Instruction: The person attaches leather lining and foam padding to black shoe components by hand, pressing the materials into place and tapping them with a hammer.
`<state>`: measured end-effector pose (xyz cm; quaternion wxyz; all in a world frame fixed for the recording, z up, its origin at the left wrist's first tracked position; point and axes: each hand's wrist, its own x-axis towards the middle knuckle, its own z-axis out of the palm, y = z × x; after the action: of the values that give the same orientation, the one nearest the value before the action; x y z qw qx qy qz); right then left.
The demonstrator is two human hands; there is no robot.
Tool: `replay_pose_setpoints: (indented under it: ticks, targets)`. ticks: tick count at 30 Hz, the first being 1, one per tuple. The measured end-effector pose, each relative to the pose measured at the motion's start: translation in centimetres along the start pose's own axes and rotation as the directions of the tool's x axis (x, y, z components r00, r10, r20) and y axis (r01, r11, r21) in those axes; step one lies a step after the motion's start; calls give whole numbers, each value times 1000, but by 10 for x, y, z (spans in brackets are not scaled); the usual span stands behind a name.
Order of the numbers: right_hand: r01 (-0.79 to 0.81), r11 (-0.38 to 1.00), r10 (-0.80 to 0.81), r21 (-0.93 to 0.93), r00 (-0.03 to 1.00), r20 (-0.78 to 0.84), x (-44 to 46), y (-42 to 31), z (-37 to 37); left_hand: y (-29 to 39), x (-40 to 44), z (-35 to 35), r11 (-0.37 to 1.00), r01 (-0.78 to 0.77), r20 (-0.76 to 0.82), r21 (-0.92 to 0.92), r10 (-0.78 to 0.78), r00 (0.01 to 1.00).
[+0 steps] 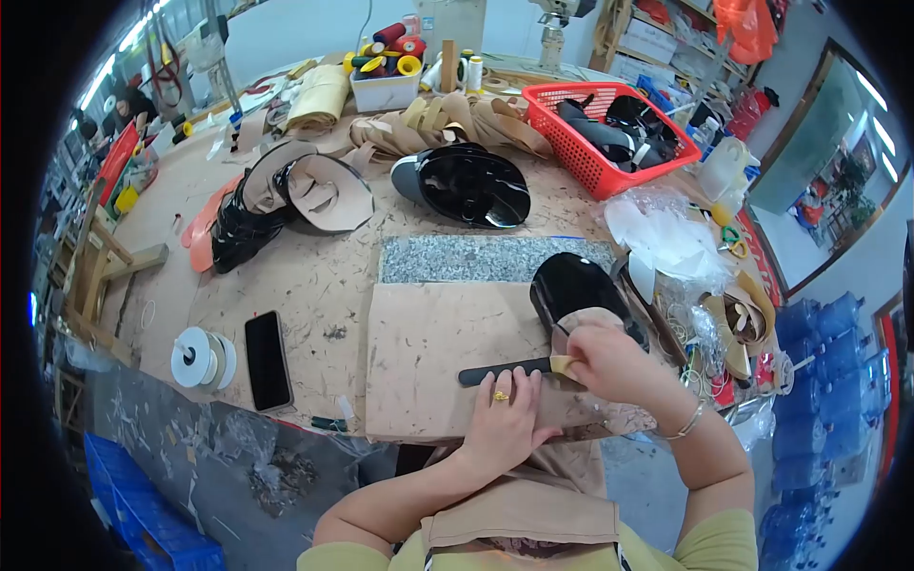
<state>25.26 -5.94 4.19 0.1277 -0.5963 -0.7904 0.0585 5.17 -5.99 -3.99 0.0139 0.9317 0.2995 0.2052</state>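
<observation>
Left hand (505,411), fingers slightly spread, touches the dark strip (486,374) lying left-to-right on the board (428,328). Right hand (605,360) curls over its right end, fingertips hidden; I can't tell their pinch.

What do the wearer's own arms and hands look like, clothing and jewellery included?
The arms come out of short yellow-green sleeves. The left hand wears a gold-coloured ring; the right hand has a thin, shiny bracelet at its wrist.

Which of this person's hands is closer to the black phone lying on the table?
Left. The left hand is to the phone's right, fingers on the dark strip; the right hand is farther right, by the strip's other end.
</observation>
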Motion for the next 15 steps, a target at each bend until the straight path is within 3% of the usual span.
replay_pose_setpoints:
  ticks: [1,2,3,4,5,6,8,9,10,11,12,13,14,15]
  targets:
    - [-127,969,84,212,976,202,4,-6,-15,1,-1,-1,1000,17,-2,-3,-17,1000]
    - [-117,970,71,212,975,212,9,-11,-24,2,-2,-3,1000,14,5,8,-14,1000]
    - [-310,841,121,444,907,403,14,-16,-32,3,-2,-4,1000,9,11,23,-9,1000]
    - [-508,628,103,590,806,583,20,-18,-35,3,-3,-3,999,22,8,32,-22,1000]
    - [-514,479,-70,712,786,615,22,-3,-21,3,-4,-3,998,4,44,55,-7,999]
    - [-497,485,-93,719,788,608,26,-6,-15,3,-7,-2,997,-12,83,81,6,997]
    - [-495,142,-180,857,839,514,31,-14,-3,1,-16,3,994,1,94,107,-11,996]
    - [-522,128,-193,843,821,537,31,-11,3,0,-20,2,997,-8,86,76,1,996]
    - [-523,128,-197,842,819,539,36,-11,4,-1,-21,1,999,-19,78,37,16,997]
    - [-429,554,-98,713,818,567,44,-11,1,-3,-24,-1,1000,-11,112,17,9,994]
    - [-285,864,6,416,830,558,46,-13,0,-4,-25,-1,1000,-13,117,2,12,993]
    - [-164,927,8,338,908,418,43,-16,8,-6,-25,-2,1000,-17,100,10,16,995]
    - [-185,923,26,338,904,426,42,-20,15,-7,-24,-3,999,-26,85,19,24,996]
    - [67,939,-124,337,981,149,43,-22,20,-7,-23,-5,1000,-15,96,1,15,995]
